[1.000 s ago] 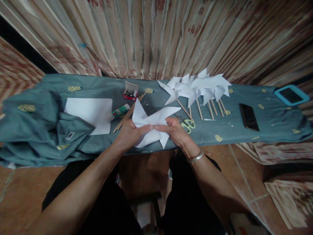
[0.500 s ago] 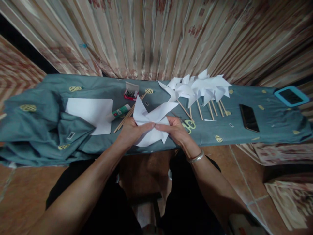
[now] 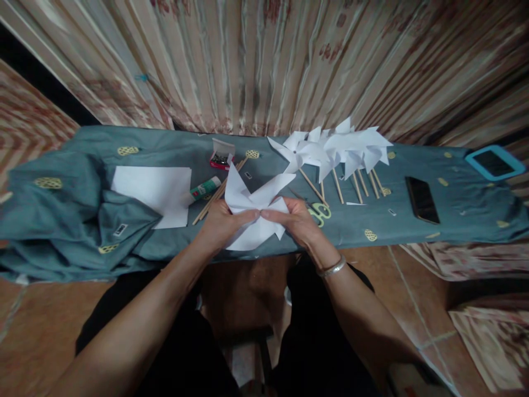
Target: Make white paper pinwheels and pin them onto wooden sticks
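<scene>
1. Slightly leftward has gone the upper-right blade tip of your white paper pinwheel (image 3: 256, 231) since a second ago; both your hands have hardly moved.
2. Your table (image 3: 351, 226), under a grey-green patterned cloth, runs across the view; you hold the pinwheel over its near edge.
3. Beyond your right hand (image 3: 298, 220) lies a row of stick-mounted pinwheels (image 3: 343, 146).
4. White sheets (image 3: 152, 193) lie off to your left, partly under bunched cloth.
5. Your left hand (image 3: 221, 223) and right hand each pinch the pinwheel near its centre, thumbs on top, tips nearly meeting.
6. Loose sticks (image 3: 210, 204) lie just beyond your left hand, beside a green-and-white tube (image 3: 205, 188).
7. Green-handled scissors (image 3: 316, 212) lie near your right hand.
8. Your small red box (image 3: 219, 164) stands open by the sticks.
</scene>
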Demonstrator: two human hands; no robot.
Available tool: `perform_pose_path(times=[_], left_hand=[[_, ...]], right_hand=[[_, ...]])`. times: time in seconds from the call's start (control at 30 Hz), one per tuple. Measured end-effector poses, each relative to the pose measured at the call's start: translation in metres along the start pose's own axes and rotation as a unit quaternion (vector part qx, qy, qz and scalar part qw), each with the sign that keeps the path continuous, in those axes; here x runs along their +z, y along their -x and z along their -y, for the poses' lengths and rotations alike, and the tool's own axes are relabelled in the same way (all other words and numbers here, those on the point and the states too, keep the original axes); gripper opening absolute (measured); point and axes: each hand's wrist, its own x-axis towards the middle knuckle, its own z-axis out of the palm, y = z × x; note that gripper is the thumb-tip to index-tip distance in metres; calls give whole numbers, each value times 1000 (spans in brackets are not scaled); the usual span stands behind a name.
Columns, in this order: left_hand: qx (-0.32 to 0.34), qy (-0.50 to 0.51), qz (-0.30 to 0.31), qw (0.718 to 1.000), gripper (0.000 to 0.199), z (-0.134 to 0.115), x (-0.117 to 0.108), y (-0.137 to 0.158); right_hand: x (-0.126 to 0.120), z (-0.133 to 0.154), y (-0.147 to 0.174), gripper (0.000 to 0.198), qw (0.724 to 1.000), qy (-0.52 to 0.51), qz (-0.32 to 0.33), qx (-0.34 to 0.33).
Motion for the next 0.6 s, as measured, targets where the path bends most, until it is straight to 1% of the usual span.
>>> perform_pose_path(times=[0.17, 0.3, 0.43, 0.6], left_hand=[[11, -28, -3, 1000, 40, 3, -2, -1], [13, -22, 7, 1000, 42, 3, -3, 0], [-3, -20, 18, 1000, 40, 2, -4, 0], [-13, 0, 43, 999, 43, 0, -6, -3]], right_hand=[[0, 0, 0, 32, 1000, 7, -5, 7], [3, -1, -1, 33, 999, 18, -29, 8], [5, -1, -1, 32, 999, 29, -40, 0], [-1, 3, 0, 31, 998, 35, -44, -24]])
